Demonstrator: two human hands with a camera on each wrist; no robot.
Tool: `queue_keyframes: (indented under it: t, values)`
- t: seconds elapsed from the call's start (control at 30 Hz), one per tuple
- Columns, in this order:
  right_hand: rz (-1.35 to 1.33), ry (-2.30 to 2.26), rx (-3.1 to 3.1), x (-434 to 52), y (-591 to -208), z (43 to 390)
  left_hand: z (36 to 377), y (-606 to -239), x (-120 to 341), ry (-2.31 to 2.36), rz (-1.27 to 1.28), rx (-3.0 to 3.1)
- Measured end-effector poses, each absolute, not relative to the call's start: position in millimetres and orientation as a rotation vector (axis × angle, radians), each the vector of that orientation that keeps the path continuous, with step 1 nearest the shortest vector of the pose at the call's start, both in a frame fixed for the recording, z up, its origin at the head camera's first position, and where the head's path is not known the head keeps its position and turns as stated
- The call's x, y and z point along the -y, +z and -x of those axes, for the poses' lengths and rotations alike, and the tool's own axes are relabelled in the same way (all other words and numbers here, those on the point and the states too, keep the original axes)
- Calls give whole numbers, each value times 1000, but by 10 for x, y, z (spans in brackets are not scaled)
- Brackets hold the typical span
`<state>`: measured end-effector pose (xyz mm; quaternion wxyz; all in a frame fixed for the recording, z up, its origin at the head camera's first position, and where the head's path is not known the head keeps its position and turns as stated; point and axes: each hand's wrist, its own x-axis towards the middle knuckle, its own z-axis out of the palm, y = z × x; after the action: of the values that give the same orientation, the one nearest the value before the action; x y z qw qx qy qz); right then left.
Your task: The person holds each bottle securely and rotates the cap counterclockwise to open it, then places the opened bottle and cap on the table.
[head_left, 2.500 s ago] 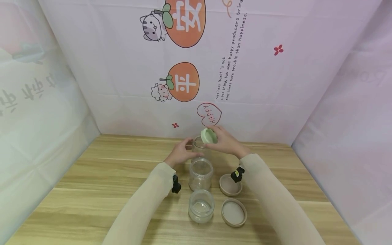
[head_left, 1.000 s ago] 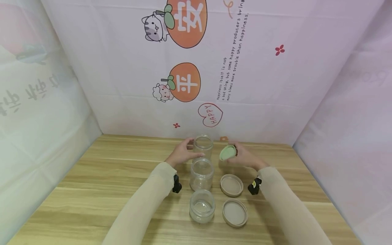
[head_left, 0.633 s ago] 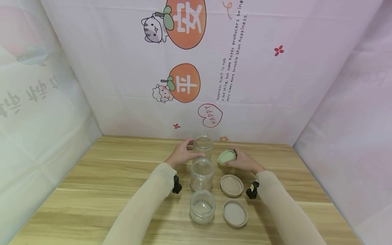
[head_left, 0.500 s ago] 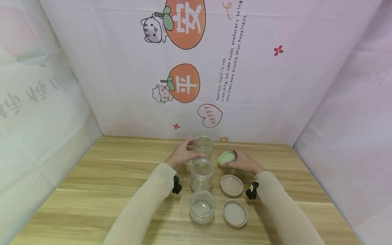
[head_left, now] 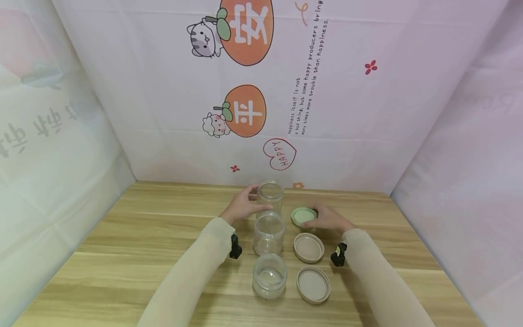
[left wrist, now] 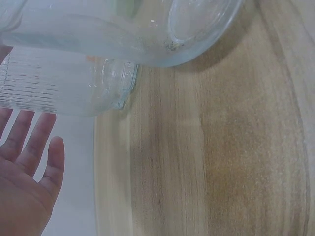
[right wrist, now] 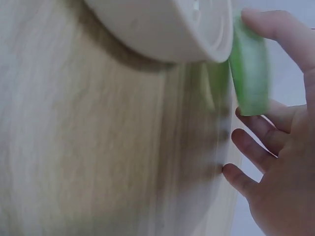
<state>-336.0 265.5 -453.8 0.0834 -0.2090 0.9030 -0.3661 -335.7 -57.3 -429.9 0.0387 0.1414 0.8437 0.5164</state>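
Note:
At the back of the table, my left hand holds the tallest clear jar, thumb on the near side and fingers behind it. That jar has no lid on; the left wrist view shows ridges on its wall. My right hand pinches a green lid by its edge, to the right of the jar and low over the table. The right wrist view has the lid between thumb and fingers, close to the wood; whether it touches is hard to tell.
In front of the held jar stand a middle jar and a short jar, both lidless. Two beige lids lie inside up to their right on the wooden table. Printed cloth walls enclose the back and sides.
My right hand has carried the green lid from above the far jar rightward and down to the table's level, where it now lies flatter. The left hand stays on the jar.

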Motion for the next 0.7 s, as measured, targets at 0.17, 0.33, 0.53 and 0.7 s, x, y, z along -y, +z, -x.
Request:
queue_keyframes:
  t: [0.17,0.33,0.53,0.7]
  values:
    - [735,-1031,-2650,-2696,-4579,3402,3351,-4293,579,1582,-432,-2588]
    - [805,-1051,-2606,-2702,-4586,3417,3352,-4292,582,1581,-430,-2590]
    - [745,-973,-2653,-2716,-4543,3386,3354,-4292,580,1578,-443,-2597]
    - [723,-918,-2666,-2725,-4510,3368,3361,-4298,579,1575,-449,-2600]
